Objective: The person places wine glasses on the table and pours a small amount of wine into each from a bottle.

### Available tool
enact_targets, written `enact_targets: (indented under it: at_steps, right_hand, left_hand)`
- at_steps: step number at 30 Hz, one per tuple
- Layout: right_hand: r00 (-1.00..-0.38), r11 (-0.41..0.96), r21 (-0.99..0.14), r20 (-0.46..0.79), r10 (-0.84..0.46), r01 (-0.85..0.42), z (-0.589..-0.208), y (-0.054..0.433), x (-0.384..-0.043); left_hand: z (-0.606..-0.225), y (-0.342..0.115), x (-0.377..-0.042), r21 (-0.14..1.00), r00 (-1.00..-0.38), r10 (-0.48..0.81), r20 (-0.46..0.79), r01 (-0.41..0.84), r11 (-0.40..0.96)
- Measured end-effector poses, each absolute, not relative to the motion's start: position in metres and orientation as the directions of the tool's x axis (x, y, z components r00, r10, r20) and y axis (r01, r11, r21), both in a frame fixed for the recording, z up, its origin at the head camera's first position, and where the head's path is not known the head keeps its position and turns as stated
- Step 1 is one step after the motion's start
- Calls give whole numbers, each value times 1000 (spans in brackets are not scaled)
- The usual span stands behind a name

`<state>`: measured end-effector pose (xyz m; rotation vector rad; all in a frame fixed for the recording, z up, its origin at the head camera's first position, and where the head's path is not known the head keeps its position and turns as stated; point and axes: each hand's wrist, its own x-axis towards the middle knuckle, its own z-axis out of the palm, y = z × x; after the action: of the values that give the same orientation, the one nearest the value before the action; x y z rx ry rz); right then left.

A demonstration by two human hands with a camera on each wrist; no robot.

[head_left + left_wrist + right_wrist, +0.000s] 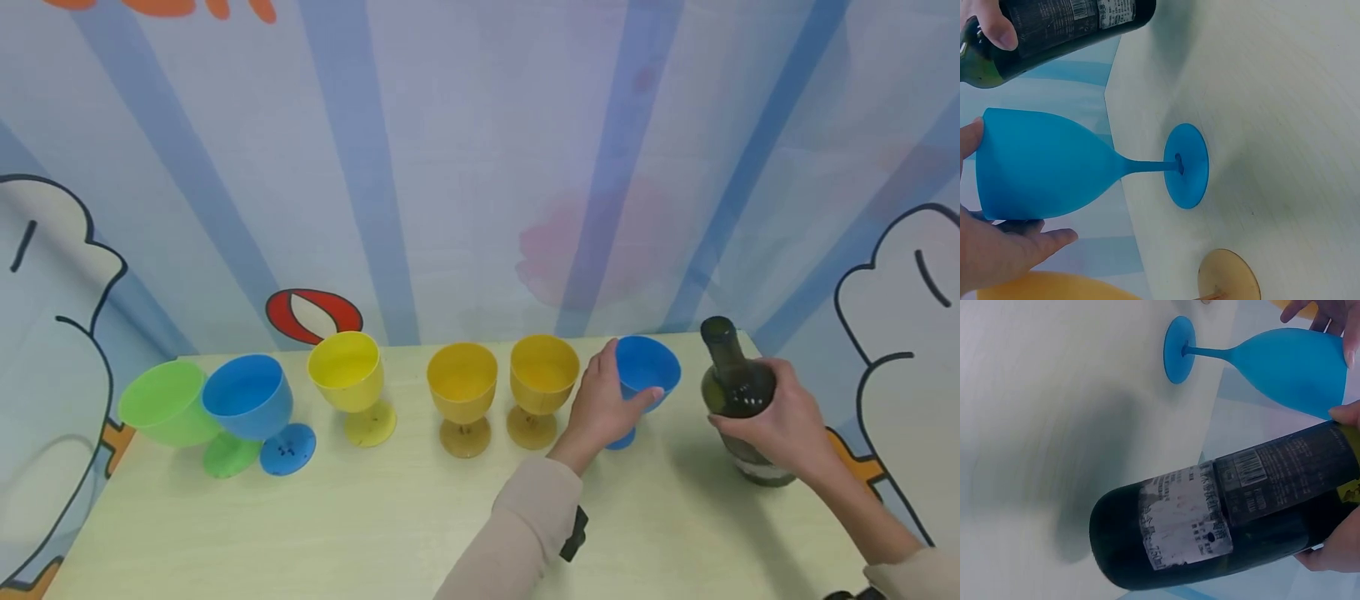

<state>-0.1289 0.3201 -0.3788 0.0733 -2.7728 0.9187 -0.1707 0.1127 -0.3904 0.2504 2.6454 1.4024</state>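
Right hand [787, 417] wrapped round tilted dark-green glass bottle [1229, 515], seemingly clear of the pale desk [360, 525] | left hand [602, 408] holding smooth blue plastic-looking stemmed goblet [1047, 164] by its bowl, foot on desk | risk: bottle swinging against goblet could topple it, should left grip loosen

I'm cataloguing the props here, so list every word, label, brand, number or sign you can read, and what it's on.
"750ml": on the white label of the bottle.
Chinese characters, same label: too blurred to quote surely.
Dark label print and barcode digits: too small to read.
Orange shapes atop the backdrop: cut off, possibly lettering, unreadable.
No brand can be made out.
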Motion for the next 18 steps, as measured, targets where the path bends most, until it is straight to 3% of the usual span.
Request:
enact_targets:
  at_steps: [11, 18]
  right_hand:
    - [-958, 866, -474, 287, -20, -161, -374, 324, -131]
    - [-923, 921, -327, 375, -80, -212, -369, 326, -132]
  left_hand:
    - [-390, 113, -170, 827, -977, 209, -39, 86, 555]
    - [-390, 113, -170, 827, -978, 203, -43, 79, 557]
